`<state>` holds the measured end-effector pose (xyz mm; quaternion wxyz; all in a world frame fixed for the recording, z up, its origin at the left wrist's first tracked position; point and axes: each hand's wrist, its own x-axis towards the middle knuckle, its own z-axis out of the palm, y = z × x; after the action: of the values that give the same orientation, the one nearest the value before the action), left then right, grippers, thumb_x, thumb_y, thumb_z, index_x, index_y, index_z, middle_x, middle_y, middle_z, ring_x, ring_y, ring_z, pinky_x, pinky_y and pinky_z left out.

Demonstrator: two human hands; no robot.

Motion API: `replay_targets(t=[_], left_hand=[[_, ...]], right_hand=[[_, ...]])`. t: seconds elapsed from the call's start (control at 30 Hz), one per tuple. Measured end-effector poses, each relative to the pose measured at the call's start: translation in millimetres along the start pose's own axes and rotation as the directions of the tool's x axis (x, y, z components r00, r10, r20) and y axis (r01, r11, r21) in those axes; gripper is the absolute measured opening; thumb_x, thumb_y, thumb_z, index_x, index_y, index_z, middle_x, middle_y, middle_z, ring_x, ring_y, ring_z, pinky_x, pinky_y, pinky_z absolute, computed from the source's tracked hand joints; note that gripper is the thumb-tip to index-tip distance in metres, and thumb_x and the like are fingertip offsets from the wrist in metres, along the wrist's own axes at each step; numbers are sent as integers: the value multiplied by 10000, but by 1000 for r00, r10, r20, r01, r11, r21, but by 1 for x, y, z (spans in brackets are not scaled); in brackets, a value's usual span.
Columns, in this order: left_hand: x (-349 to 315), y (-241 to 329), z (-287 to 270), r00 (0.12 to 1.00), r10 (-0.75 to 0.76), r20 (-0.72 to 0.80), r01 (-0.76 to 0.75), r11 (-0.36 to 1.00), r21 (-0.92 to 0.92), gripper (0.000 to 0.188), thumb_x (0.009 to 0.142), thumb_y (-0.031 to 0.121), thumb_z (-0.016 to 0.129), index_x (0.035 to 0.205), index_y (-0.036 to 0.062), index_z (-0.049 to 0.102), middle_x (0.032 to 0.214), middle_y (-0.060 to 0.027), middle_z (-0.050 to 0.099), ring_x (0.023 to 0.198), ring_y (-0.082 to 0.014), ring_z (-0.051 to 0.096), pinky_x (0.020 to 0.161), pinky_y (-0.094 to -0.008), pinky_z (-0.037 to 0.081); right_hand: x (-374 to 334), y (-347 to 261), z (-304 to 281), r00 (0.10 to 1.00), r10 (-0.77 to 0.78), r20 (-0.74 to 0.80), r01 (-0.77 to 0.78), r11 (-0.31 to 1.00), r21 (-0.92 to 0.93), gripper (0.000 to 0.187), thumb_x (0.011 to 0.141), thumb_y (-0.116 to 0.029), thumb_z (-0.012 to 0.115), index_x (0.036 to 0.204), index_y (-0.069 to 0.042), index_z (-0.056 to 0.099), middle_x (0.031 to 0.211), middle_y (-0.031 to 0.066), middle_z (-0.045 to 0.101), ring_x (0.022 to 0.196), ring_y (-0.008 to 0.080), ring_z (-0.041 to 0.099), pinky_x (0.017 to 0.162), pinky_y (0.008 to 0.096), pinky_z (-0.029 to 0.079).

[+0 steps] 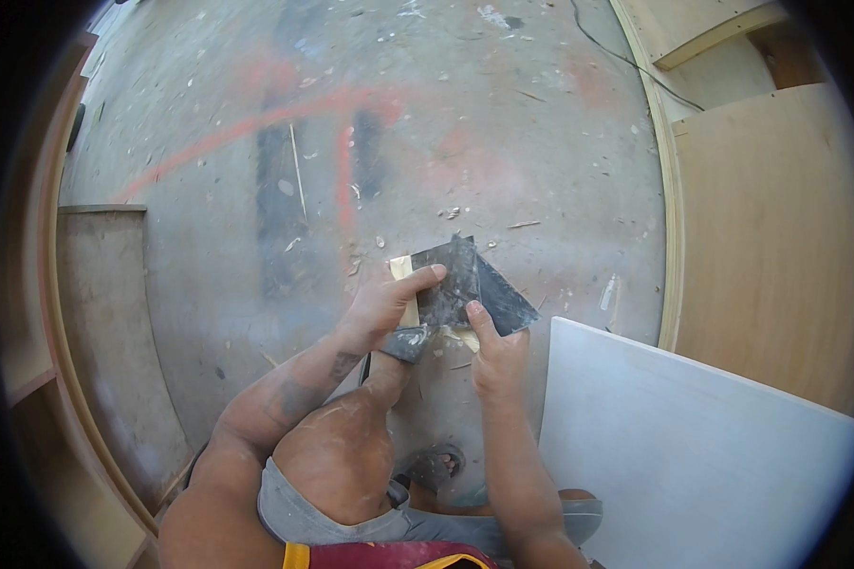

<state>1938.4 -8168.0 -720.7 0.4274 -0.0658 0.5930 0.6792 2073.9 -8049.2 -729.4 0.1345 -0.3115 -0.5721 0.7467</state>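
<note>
Both my hands hold a dusty, dark grey folded sheet (446, 289) that looks like sandpaper, above the floor in front of my bent knee. My left hand (381, 305) grips its left side, the thumb flat on top and the fingers hidden beneath. A pale strip (403, 284), perhaps wood, shows at that edge under the left thumb. My right hand (498, 353) pinches the lower right part, its thumb pressed on the sheet. One dark flap juts out to the right, and another folded end hangs below my left hand.
A white panel (674, 446) leans at my right, beside a plywood cabinet (778, 237) with a pale frame. Wooden shelving (43, 332) and a board (114, 313) stand at left. The grey concrete floor (503, 114) bears chips, orange marks and a cable (617, 55).
</note>
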Motion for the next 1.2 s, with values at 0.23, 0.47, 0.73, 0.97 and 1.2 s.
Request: replay_targets(t=[0.23, 0.47, 0.73, 0.97, 1.2], left_hand=[[-5, 26, 9, 999, -29, -40, 23, 987, -162, 342, 968, 313, 674, 1057, -17, 667, 921, -26, 683, 736, -98, 628, 650, -265, 512], [-2, 40, 5, 989, 106, 106, -133, 946, 297, 283, 998, 267, 633, 933, -3, 692, 846, 11, 667, 733, -59, 578, 635, -259, 488], [-4, 40, 9, 967, 175, 187, -246, 836, 491, 313, 980, 292, 650, 871, 2, 689, 748, 38, 620, 716, -42, 532, 621, -268, 457], [-12, 65, 18, 955, 85, 284, -243, 774, 585, 297, 965, 279, 649, 929, -10, 707, 735, 40, 610, 684, -41, 514, 582, -275, 438], [3, 30, 15, 972, 12, 235, -126, 871, 474, 373, 964, 343, 639, 869, -12, 705, 700, 9, 620, 650, -59, 523, 561, -289, 429]], right_hand=[[-7, 3, -3, 948, -315, -46, 248, 821, -513, 421, 876, -51, 647, 1291, -3, 595, 1304, 157, 589, 1199, 318, 542, 1042, 435, 415], [-9, -11, -9, 993, -89, -79, 73, 979, -190, 447, 920, -13, 623, 1353, 47, 530, 1322, 128, 583, 1238, 211, 538, 1090, 368, 403], [-7, -15, -9, 994, -92, -65, 80, 983, -167, 379, 930, -63, 663, 1285, 53, 602, 1221, 123, 665, 1106, 193, 624, 1000, 348, 469], [-8, -36, -20, 983, 159, 95, -120, 938, -326, 276, 936, -146, 689, 1149, 28, 669, 1109, 96, 709, 986, 186, 652, 897, 330, 501], [-5, -29, -32, 986, 159, 56, -126, 915, -383, 446, 948, -190, 675, 1316, 24, 542, 1207, 130, 650, 1117, 200, 596, 995, 347, 443]])
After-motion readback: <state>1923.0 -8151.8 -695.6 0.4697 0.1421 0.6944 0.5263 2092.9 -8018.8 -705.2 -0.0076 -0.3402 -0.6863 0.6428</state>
